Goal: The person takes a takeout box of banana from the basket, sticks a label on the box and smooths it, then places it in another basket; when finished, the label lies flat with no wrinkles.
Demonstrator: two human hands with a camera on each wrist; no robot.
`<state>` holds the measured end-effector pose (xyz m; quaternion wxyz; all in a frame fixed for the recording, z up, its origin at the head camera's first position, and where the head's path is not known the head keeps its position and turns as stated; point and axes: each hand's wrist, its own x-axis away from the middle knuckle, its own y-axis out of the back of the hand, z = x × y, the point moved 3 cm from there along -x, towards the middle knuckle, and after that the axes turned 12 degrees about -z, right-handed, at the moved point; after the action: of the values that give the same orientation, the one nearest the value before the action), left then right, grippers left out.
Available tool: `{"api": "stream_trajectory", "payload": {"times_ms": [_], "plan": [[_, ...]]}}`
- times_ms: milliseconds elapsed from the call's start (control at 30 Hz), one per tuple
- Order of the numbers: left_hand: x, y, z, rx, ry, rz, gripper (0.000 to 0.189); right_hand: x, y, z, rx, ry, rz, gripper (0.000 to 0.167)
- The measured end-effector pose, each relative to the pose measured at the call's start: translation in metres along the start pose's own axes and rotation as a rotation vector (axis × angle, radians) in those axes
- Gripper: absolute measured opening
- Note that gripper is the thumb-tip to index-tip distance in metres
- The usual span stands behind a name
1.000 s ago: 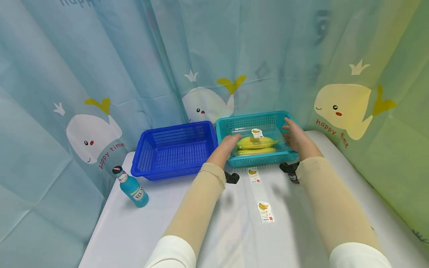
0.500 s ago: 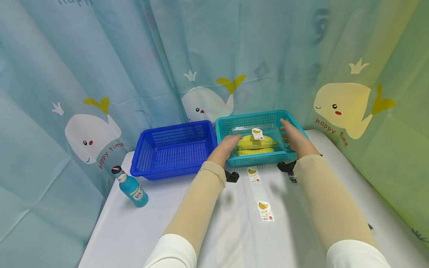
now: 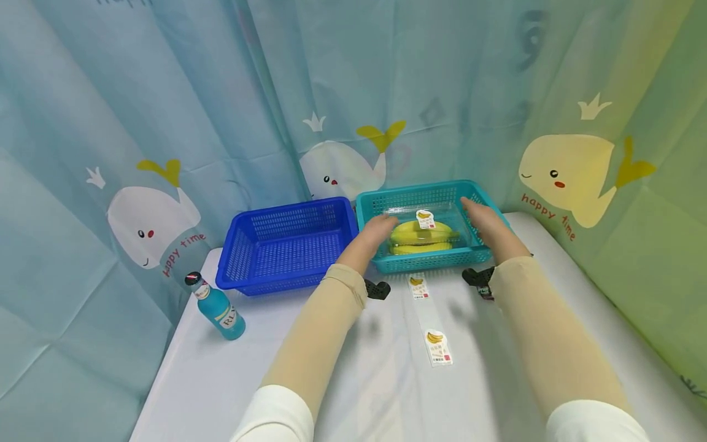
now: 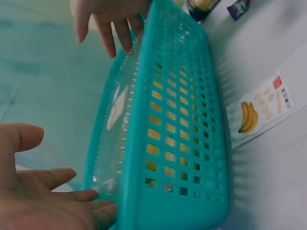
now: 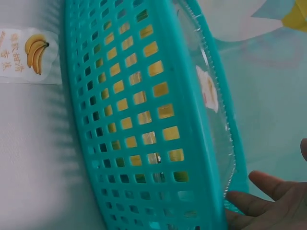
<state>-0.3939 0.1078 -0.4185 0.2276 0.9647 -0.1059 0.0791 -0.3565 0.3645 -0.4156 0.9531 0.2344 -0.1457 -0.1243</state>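
Note:
A clear plastic box of yellow bananas (image 3: 422, 234), with a banana label on its lid, sits in the teal basket (image 3: 431, 264). My left hand (image 3: 373, 237) is at the box's left end, fingers extended; in the left wrist view its fingertips (image 4: 108, 211) lie right at the basket's rim. At the opposite end is my right hand (image 3: 489, 228), its fingers stretched over the basket's right side. The right wrist view has the right fingertips (image 5: 235, 197) close by the corner of the box. Neither hand curls round anything.
A blue basket (image 3: 298, 283) stands left of the teal one. Further left is a turquoise bottle (image 3: 222, 313). Two banana labels, one nearer (image 3: 439, 348) and one farther (image 3: 418, 286), lie on the white table. A small dark packet (image 3: 485, 293) lies by my right wrist. Whale-print curtains close off the back.
My right hand has come slightly inward over the basket since the first frame. My left hand has shifted a little to the left and up. The box stays in the teal basket.

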Motion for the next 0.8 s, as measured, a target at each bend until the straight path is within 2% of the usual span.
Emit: {"api": "stream_trajectory", "payload": {"times_ms": [200,367,533,800], "plan": [[0.008,0.008,-0.008,0.003,-0.033,0.026,0.056,0.003,0.002,0.005,-0.002,0.037,0.024,0.09],[0.016,0.019,-0.009,-0.085,-0.109,0.029,0.057,0.014,0.004,0.014,0.06,0.069,0.005,0.098],[0.03,0.037,-0.005,-0.201,-0.212,0.02,0.058,0.03,0.004,0.021,0.125,0.092,-0.035,0.105],[0.061,0.074,0.003,-0.301,-0.298,-0.027,0.058,0.067,0.005,0.033,0.142,0.206,-0.034,0.097]]}}
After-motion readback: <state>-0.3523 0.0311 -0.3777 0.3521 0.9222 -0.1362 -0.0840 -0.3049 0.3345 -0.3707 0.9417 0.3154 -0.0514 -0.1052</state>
